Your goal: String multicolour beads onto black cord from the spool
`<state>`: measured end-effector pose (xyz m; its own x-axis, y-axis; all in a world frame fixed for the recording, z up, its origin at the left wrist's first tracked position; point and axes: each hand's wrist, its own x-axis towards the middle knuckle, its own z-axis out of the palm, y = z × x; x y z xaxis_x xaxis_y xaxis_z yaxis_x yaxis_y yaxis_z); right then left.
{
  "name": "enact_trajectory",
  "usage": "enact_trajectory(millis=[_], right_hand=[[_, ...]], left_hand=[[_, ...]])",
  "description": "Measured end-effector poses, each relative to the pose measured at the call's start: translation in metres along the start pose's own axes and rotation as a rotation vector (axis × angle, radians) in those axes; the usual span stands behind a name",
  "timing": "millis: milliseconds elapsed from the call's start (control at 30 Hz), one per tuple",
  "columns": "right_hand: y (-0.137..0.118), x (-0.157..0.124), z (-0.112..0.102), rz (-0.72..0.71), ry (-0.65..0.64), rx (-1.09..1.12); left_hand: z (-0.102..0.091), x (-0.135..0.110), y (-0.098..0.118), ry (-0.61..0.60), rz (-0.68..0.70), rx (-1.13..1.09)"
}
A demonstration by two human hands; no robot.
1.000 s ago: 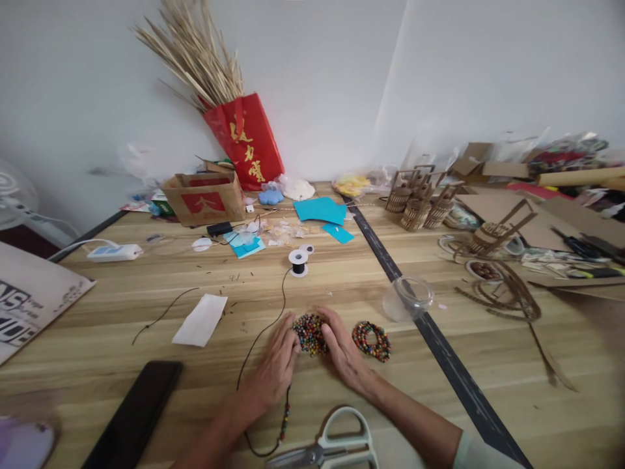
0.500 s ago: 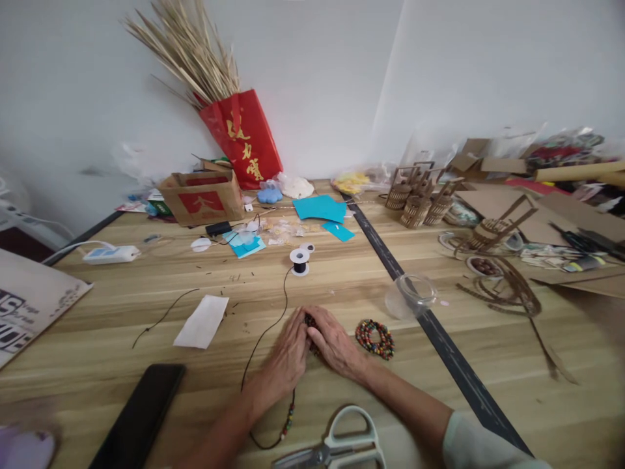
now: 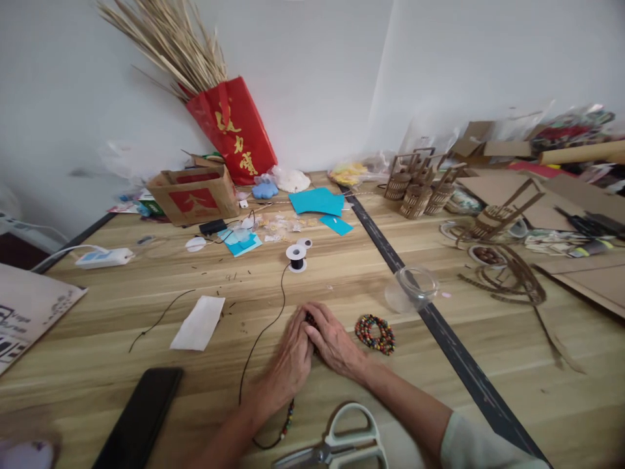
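My left hand [image 3: 291, 359] and my right hand [image 3: 333, 339] lie cupped together on the wooden table [image 3: 342, 280], closed over a heap of coloured beads [image 3: 309, 320] that shows only as a dark sliver between the fingers. A black cord [image 3: 271, 319] runs from a small spool [image 3: 295, 256] down past my left hand to a short strung length of beads [image 3: 287, 419] near my left wrist. A finished coil of multicoloured beads [image 3: 374, 333] lies just right of my right hand.
White-handled scissors [image 3: 342, 444] lie at the near edge, a black phone [image 3: 138, 418] at near left, a white paper slip [image 3: 198, 322] beside it. A clear plastic cup [image 3: 413, 287] lies tipped by the dark table seam [image 3: 439, 335]. Cardboard models and scraps crowd the right; a red bag [image 3: 232, 135] stands at the back.
My hands have closed together over the bead heap, which lay open between them a second ago. The view has shifted slightly.
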<state>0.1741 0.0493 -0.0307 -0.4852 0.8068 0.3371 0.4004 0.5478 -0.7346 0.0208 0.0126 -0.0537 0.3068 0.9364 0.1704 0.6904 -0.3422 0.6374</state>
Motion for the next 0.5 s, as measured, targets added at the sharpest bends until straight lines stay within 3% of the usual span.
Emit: enact_trajectory(millis=[133, 367, 500], right_hand=[[-0.001, 0.001, -0.004, -0.007, 0.007, 0.072], [-0.001, 0.003, -0.009, 0.018, 0.011, 0.15], [0.004, 0.001, -0.005, 0.044, 0.047, 0.163]], left_hand=[[-0.008, 0.004, 0.006, -0.004, -0.043, -0.063], [-0.038, 0.006, 0.02, -0.027, -0.145, -0.267], [-0.051, -0.003, 0.029, 0.04, -0.154, -0.338]])
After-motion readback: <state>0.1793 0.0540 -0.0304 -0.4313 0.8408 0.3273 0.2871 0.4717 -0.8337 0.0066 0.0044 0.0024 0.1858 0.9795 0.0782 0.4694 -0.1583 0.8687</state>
